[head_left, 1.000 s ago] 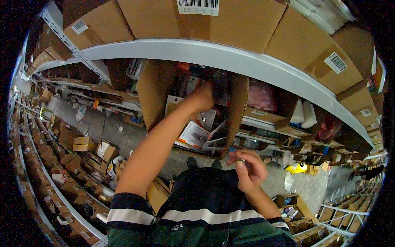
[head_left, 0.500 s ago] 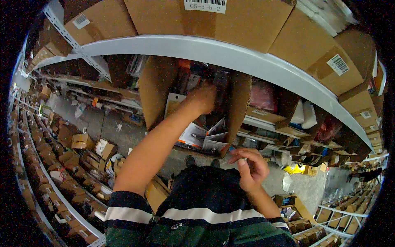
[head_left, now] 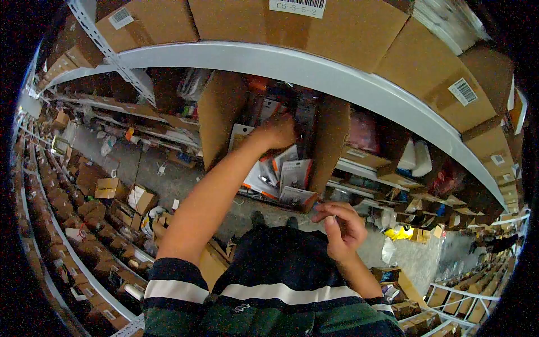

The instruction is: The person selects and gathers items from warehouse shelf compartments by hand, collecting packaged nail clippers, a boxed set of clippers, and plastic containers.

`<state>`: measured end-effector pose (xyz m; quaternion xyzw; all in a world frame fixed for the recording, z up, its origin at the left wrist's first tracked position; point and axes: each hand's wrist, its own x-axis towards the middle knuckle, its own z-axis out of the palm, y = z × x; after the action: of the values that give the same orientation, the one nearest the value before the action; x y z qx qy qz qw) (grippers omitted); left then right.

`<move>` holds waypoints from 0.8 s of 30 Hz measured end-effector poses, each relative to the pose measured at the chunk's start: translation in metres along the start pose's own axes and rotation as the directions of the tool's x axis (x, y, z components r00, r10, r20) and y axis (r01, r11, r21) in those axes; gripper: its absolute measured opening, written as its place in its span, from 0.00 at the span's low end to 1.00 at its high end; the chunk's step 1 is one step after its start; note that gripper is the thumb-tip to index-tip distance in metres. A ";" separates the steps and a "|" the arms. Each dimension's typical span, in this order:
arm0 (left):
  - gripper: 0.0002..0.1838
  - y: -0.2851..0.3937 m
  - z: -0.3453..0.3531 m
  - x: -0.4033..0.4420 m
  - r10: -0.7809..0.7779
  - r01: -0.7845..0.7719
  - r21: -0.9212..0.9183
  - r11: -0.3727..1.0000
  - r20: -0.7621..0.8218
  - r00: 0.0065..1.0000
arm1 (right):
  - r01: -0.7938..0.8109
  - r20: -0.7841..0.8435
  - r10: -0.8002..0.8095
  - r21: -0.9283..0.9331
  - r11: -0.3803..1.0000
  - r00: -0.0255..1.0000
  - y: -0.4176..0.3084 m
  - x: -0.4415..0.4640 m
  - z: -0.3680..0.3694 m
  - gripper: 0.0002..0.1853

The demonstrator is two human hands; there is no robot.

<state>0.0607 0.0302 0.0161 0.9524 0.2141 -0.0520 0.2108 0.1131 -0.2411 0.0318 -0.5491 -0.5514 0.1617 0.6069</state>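
Note:
My left hand (head_left: 279,133) reaches deep into an open cardboard box (head_left: 330,149) on the shelf. Its fingers are bent down among the packs, and dim light hides the tips and anything they grip. Flat white-and-orange carded packs (head_left: 295,173) lie in the front of the box, some tilted over each other. A card with a hang hole (head_left: 241,130) stands by the box's left wall. Just outside the front right corner, my right hand (head_left: 343,226) hovers with loosely bent fingers apart and nothing visible in it.
A white shelf beam (head_left: 314,62) crosses above the box, with labelled cartons (head_left: 303,28) on it. More open bins (head_left: 365,160) line the shelf to the right. Shelving with cartons (head_left: 92,236) stands at left, and loose boxes (head_left: 110,189) lie on the floor.
The carded packs at the front of the box have shifted and now lie flatter, faces showing. My left hand stays inside the box. The view has moved slightly; my right hand keeps its pose.

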 end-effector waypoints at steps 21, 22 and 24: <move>0.14 0.065 -0.015 -0.129 0.166 -0.235 -0.197 0.952 -0.314 0.935 | -0.168 -0.176 0.153 -0.074 0.983 0.972 0.001 -0.012 -0.007 0.09; 0.11 0.070 -0.017 -0.136 0.075 -0.150 -0.208 0.967 -0.329 0.941 | -0.146 -0.171 0.136 -0.048 0.988 0.976 0.001 -0.011 -0.005 0.11; 0.09 0.080 -0.033 -0.157 -0.053 -0.130 -0.369 0.920 -0.446 0.893 | -0.116 -0.165 0.111 -0.019 0.993 0.980 0.002 -0.004 -0.003 0.12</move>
<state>-0.0460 -0.0814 0.1063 0.8816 0.2434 0.2162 0.3416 0.1149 -0.2456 0.0289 -0.5995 -0.4698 0.1428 0.6320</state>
